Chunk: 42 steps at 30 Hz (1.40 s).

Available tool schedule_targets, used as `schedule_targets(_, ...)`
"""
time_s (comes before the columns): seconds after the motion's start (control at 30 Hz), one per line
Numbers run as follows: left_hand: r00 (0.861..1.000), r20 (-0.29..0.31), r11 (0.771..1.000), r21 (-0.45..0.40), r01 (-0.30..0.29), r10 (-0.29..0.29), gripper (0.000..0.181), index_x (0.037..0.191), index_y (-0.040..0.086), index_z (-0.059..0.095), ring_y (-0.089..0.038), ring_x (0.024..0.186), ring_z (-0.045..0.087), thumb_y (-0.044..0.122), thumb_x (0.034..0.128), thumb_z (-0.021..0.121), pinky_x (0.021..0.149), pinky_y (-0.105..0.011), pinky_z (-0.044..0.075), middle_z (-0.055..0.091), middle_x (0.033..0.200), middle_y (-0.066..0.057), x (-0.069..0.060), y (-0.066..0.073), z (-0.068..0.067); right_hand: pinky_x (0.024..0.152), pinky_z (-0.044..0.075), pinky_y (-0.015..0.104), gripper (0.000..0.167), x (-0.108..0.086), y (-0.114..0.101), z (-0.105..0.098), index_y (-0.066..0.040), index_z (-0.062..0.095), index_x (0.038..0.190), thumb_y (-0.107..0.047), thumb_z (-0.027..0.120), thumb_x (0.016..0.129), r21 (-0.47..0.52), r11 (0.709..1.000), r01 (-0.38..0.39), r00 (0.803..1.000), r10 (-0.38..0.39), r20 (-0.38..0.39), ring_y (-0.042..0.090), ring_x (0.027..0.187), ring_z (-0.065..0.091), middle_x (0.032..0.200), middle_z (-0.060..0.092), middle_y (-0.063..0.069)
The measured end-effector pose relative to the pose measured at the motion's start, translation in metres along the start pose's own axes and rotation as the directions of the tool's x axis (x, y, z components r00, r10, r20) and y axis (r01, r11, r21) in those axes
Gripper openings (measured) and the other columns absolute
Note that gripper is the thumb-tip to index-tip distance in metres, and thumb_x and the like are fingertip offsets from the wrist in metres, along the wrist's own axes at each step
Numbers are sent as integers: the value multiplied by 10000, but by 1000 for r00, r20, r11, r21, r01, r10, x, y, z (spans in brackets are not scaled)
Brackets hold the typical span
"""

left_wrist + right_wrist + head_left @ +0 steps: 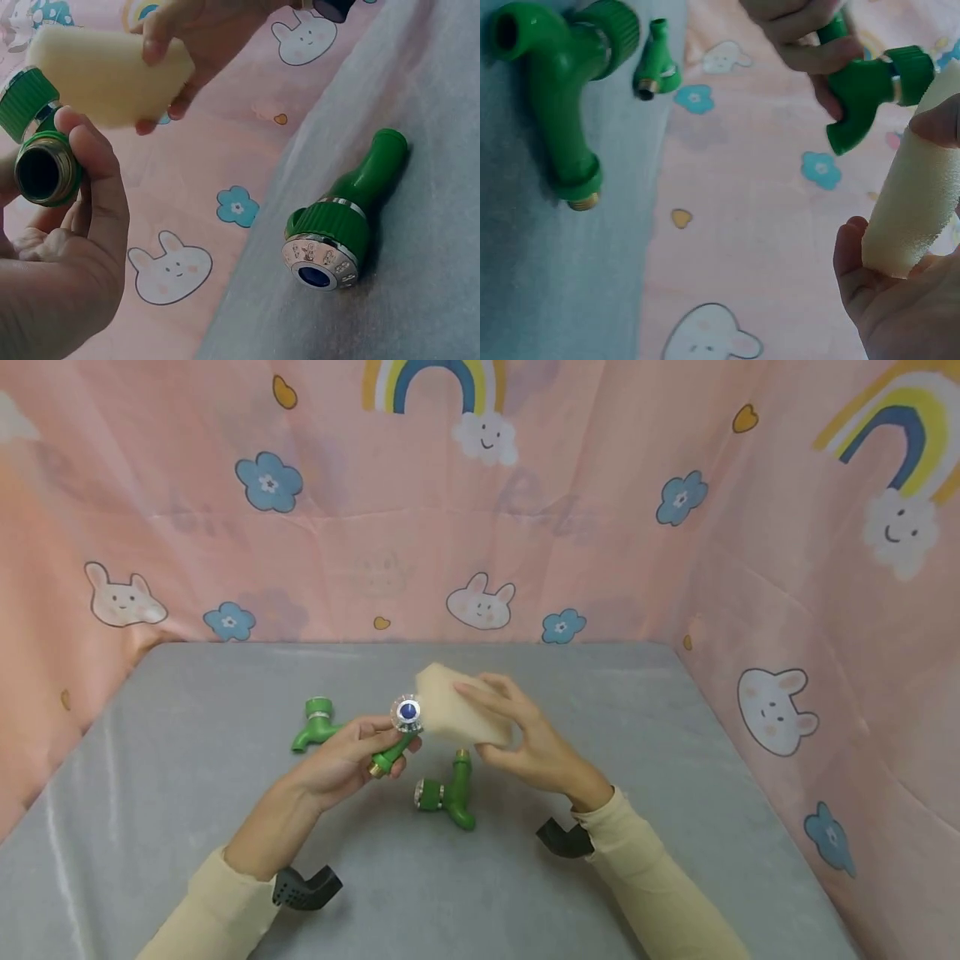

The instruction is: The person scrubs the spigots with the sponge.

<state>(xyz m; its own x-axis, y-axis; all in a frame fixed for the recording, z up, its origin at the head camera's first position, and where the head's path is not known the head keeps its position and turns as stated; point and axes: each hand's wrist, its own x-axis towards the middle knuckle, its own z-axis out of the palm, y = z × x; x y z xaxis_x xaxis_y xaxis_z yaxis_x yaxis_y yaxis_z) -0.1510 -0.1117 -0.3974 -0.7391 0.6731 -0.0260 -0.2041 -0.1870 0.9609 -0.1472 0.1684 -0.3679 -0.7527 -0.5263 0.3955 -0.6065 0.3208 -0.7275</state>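
Observation:
My left hand (347, 758) grips a green faucet (388, 758) by its body, above the table. The faucet's knob has a clear rim and a blue centre, and its brass threaded end points down toward me. In my right hand (542, 739) is a cream sponge (459, 706), pinched between thumb and fingers. One end of the sponge is at the faucet's knob; the right wrist view shows it against or very near the knob (911, 75). A second green faucet (457, 793) lies on the table below the hands. Behind my left hand lies a third green faucet (317, 727).
The table (465, 902) is covered in grey cloth. A pink printed curtain (585, 552) hangs behind it and at both sides. Black curved mounts (306, 889) are on both wrists.

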Motion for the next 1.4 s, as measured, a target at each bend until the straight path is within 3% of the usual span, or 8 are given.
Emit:
schedule_targets(0.27,978,-208,998,49,39,-28,387,1418,-10,513,-25,736,643,179,1082,476,721,-193,548,678,986,78,2,3,-2,889,483,404,710,0,9,-13,-177,538,1469,47,643,803,-62,989,-133,986,125,-114,328,1247,451,1500,364,148)
schedule_targets(0.37,960,-277,993,102,63,-33,495,1501,-64,402,-16,746,659,163,1072,498,701,-186,544,692,970,92,5,3,0,863,502,406,695,-2,0,-16,-184,548,1460,15,666,805,-85,993,-81,987,69,-142,321,1235,476,1495,394,135)
schedule_targets(0.53,931,-364,983,164,87,-22,523,1515,-42,391,-7,740,691,147,1052,545,666,-180,530,737,926,146,4,7,4,939,514,434,678,-1,-10,-5,-211,547,1465,12,671,837,-118,993,-12,999,6,-51,301,1300,462,1481,401,139)
schedule_targets(0.77,872,-489,993,96,64,-9,545,1517,-24,398,-1,708,689,131,1030,586,696,-179,560,777,917,129,-2,13,2,881,525,404,699,1,10,5,-158,525,1482,49,659,827,-68,994,-87,994,82,-65,365,1227,489,1471,403,187)
schedule_targets(0.97,811,-583,982,172,80,36,467,1430,-26,526,0,694,663,145,1008,632,662,-171,524,752,854,193,2,10,2,866,499,360,703,0,12,-5,-154,532,1475,50,649,812,-56,988,-146,983,139,-124,353,1186,493,1481,379,188)
schedule_targets(1.2,835,-531,973,228,-21,142,376,1332,-8,621,-22,664,597,130,985,665,613,-186,484,731,840,171,3,10,8,911,520,453,683,2,3,7,-149,543,1464,19,707,822,-95,995,-10,996,1,-89,368,1260,472,1445,415,190)
schedule_targets(1.3,846,-511,988,67,-139,154,194,1175,77,711,-28,629,568,102,1000,632,595,-161,477,726,823,115,0,12,8,907,520,428,678,2,8,19,-134,546,1459,15,733,824,-102,995,13,995,-22,-96,360,1249,481,1428,425,200)
schedule_targets(1.4,886,-436,954,-165,-249,156,167,1012,152,740,-23,668,607,88,1025,586,597,-134,483,728,818,80,-2,12,6,882,525,400,677,2,10,28,-135,542,1461,-22,762,831,-92,995,40,991,-51,-120,365,1217,499,1419,434,219)
